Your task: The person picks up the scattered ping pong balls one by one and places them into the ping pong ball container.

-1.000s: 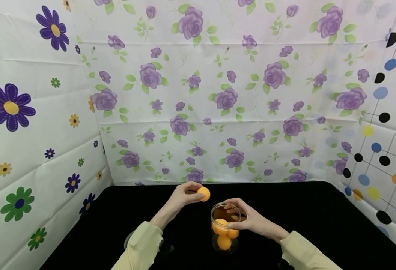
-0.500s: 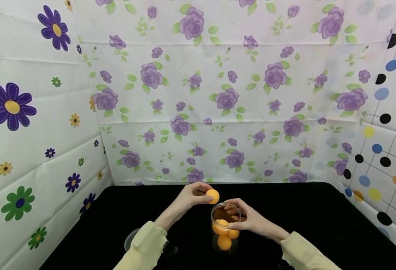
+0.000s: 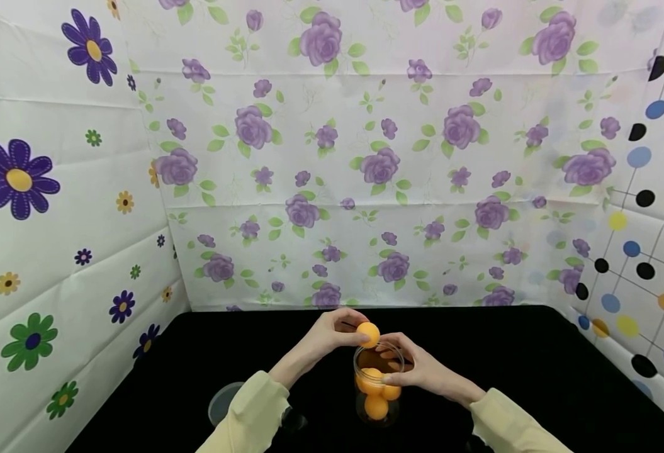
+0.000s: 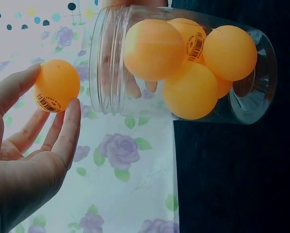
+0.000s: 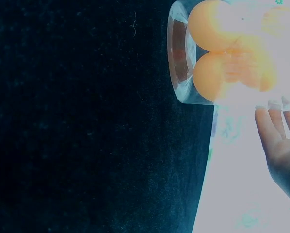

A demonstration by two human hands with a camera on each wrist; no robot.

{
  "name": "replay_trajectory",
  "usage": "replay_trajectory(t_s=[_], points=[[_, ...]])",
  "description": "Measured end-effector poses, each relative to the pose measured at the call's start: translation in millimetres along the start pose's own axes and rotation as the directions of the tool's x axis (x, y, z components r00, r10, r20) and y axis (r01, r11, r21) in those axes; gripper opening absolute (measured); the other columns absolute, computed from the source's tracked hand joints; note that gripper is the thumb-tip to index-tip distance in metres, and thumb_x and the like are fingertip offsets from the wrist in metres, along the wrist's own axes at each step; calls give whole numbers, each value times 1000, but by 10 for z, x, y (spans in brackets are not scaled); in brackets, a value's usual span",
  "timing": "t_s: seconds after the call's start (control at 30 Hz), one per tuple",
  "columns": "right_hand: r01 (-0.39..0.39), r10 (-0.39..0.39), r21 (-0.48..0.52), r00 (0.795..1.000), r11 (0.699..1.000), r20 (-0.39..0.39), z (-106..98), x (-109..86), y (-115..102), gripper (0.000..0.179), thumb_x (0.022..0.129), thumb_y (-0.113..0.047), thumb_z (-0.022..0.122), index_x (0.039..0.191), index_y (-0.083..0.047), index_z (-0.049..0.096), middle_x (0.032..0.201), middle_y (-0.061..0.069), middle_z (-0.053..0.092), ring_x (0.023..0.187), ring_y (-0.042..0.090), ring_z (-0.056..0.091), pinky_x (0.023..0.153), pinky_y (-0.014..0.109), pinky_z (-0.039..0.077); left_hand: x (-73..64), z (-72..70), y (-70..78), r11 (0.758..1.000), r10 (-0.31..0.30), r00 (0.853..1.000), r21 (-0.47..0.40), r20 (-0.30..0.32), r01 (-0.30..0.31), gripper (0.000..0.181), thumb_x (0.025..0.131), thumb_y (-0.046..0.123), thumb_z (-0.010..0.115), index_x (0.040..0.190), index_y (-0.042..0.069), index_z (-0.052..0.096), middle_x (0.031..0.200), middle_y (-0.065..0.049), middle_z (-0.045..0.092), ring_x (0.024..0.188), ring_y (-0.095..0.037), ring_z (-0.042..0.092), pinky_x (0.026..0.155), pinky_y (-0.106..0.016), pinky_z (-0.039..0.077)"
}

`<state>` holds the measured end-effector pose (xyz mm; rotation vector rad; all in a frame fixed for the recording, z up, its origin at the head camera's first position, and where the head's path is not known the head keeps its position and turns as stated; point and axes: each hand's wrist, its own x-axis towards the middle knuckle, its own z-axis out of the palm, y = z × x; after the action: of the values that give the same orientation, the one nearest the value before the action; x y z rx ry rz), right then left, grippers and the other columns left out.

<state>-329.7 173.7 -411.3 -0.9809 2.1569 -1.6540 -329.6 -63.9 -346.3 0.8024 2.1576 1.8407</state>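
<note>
Between thumb and fingertips, my left hand (image 3: 327, 338) pinches an orange ping-pong ball (image 3: 368, 335) just above the jar's mouth, at its left side. Printed lettering and a barcode show on this ball (image 4: 56, 85) in the left wrist view. The clear jar (image 3: 378, 418) stands upright on the black table and has several more orange balls (image 3: 376, 407) in it. My right hand (image 3: 422, 366) grips the jar near its rim from the right, thumb in front and fingers behind. In the right wrist view glare washes out part of the jar (image 5: 180, 53).
A round translucent lid-like piece (image 3: 222, 404) lies on the black tabletop (image 3: 507, 352) at the left, partly behind my left sleeve (image 3: 255, 409). Floral cloth (image 3: 379, 167) hangs along the back, and patterned cloths stand at both sides.
My left hand has carried its ball rightward and slightly down, from left of the jar to its mouth. More of the lid-like piece shows. The right hand and jar have stayed put.
</note>
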Motion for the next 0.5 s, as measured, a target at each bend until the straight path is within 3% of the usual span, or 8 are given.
replay_trajectory(t_s=[0.2, 0.5], points=[[-2, 2, -2, 1000, 1000, 3, 1, -5, -2, 51, 88, -10, 58, 133, -15, 34, 129, 12, 37, 116, 28, 38, 90, 43, 37, 16, 38, -10, 1000, -2, 1000, 13, 7, 2, 34, 81, 18, 70, 110, 4, 60, 103, -11, 57, 90, -24, 56, 78, -38, 47], [20, -20, 21, 1000, 1000, 14, 1, -3, -16, 50, 88, -8, 58, 132, -13, 35, 131, 11, 36, 117, 29, 38, 91, 42, 37, 26, 70, 0, 999, 7, 1000, 31, 8, -7, 34, 81, 18, 71, 110, 5, 60, 104, -10, 57, 90, -24, 56, 82, -47, 43]])
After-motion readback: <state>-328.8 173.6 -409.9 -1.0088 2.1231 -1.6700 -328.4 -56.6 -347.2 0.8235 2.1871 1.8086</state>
